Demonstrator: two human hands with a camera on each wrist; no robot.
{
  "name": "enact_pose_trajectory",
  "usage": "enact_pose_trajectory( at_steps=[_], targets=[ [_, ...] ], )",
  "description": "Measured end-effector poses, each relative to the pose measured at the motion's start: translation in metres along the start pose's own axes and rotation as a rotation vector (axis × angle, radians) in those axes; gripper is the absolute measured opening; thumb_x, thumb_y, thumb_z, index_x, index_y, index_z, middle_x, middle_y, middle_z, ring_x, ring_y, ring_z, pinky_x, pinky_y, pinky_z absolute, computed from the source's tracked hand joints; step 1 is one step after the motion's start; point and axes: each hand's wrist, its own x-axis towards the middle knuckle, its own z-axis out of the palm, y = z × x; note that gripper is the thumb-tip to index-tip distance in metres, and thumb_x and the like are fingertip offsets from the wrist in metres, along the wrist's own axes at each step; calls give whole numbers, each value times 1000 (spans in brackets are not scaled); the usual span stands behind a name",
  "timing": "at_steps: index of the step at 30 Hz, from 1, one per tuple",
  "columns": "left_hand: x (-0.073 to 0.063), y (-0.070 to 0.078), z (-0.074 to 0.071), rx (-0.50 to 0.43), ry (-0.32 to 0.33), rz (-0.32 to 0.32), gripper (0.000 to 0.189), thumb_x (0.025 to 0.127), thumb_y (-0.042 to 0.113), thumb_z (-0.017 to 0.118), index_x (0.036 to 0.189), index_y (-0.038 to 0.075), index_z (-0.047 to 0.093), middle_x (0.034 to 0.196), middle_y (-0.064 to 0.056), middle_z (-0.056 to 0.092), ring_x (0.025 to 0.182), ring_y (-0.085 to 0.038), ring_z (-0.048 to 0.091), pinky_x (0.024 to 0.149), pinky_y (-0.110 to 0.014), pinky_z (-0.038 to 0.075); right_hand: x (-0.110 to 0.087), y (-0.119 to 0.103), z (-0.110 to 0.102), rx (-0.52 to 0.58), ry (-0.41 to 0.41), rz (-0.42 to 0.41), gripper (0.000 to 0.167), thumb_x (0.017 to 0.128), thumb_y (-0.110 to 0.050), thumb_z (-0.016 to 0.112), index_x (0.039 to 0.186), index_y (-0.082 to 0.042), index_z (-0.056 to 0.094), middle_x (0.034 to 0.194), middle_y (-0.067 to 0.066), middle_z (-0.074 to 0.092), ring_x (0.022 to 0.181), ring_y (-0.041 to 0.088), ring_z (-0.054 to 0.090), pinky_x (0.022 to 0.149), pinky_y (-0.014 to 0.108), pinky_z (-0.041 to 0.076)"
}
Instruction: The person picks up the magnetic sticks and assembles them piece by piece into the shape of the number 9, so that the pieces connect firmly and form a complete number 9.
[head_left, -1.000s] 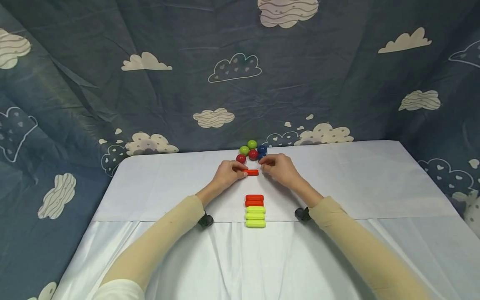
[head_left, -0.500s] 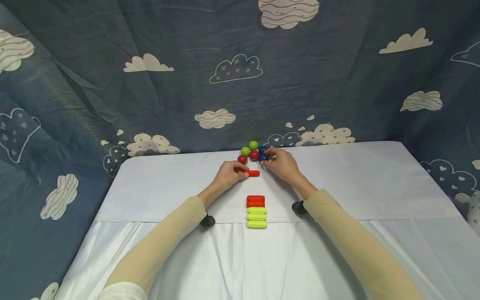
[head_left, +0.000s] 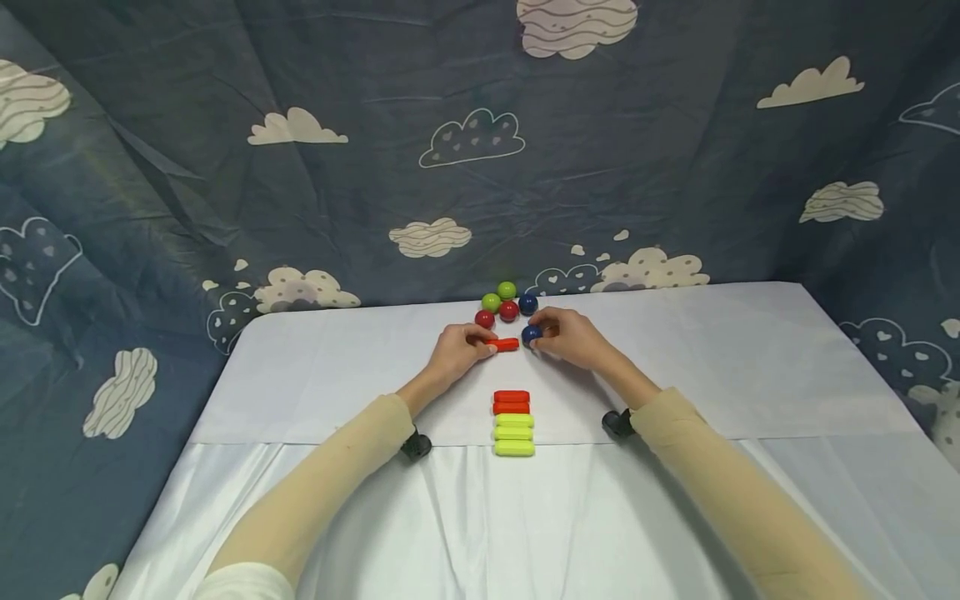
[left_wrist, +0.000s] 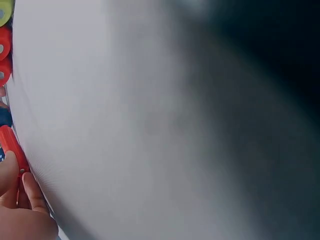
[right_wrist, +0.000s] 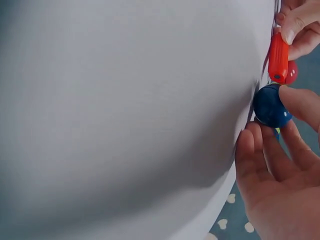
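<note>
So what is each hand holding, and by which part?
The left hand pinches a red bar by its left end; the right hand holds a blue ball by its sides.

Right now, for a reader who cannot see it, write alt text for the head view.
A person's left grip pinches a red block while the right grip holds a blue ball near its end. Nearer on the white cloth, two red blocks and three yellow blocks form a column; beyond sit five balls.

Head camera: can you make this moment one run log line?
left hand: pinches red block; right hand: holds blue ball; beyond: two green balls, two red balls, another blue ball; nearer: five lined-up blocks
</note>
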Motion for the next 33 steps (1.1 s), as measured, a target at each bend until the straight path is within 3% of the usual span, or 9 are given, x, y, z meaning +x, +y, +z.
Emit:
enact_pose_trajectory(
  at_steps=[7, 13, 18, 21, 23, 27, 30, 33],
  targets=[
    [-1, -1, 2, -47, 15, -11, 14, 88, 8, 74, 102, 7, 76, 89, -4, 66, 81, -20, 54, 72, -25, 46, -5, -1, 4, 18, -47, -24, 36, 89, -9, 72, 123, -6, 61, 113, 12, 64, 95, 25, 58, 84, 36, 52],
    [-3, -2, 2, -42, 26, -2, 14, 89, 7, 73, 103, 7, 76, 93, -3, 67, 85, -20, 54, 76, -26, 48, -3, 0, 8, -7, -41, -22, 37, 89, -14, 73, 123, -6, 60, 108, 11, 63, 93, 25, 56, 81, 34, 52],
    [-7, 3, -3, -19, 163, 58, 7, 88, 5, 73, 95, 5, 72, 87, -4, 65, 79, -19, 56, 70, -27, 48, -1, -1, 10, -43, -31, -1, 38, 89, -18, 74, 123, -8, 60, 103, 9, 61, 91, 24, 54, 77, 32, 50],
    [-5, 3, -8, -13, 229, 106, 15, 88, 1, 71, 102, 3, 66, 96, -9, 63, 84, -22, 57, 74, -29, 49, -3, -1, 11, -40, -26, 3, 38, 89, -18, 74, 123, -9, 60, 103, 9, 61, 91, 24, 54, 78, 32, 50],
    [-2, 2, -11, 6, 218, 134, 26, 88, 0, 71, 113, 3, 63, 106, -11, 60, 91, -23, 58, 80, -32, 49, -3, -1, 11, -38, -23, 2, 38, 89, -18, 74, 123, -9, 61, 102, 9, 61, 91, 24, 53, 77, 32, 49],
    [6, 1, -11, 72, 132, 134, 44, 89, 3, 70, 132, 8, 58, 123, -12, 56, 102, -25, 58, 88, -35, 50, -4, 0, 12, -40, -19, 1, 37, 88, -17, 75, 122, -9, 61, 99, 8, 61, 89, 24, 53, 75, 31, 48],
    [11, 2, -9, 120, 87, 115, 43, 91, 8, 70, 133, 10, 60, 124, -10, 57, 102, -22, 56, 88, -34, 49, -4, 0, 12, -39, -16, 1, 38, 88, -17, 75, 122, -10, 61, 100, 8, 61, 89, 24, 53, 75, 31, 49],
    [14, 2, -8, 131, 82, 113, 36, 92, 9, 70, 128, 10, 64, 119, -8, 61, 100, -21, 55, 88, -34, 48, -3, -1, 12, -39, -13, -3, 38, 87, -17, 76, 122, -10, 61, 102, 8, 61, 91, 24, 53, 77, 32, 49]
  ],
)
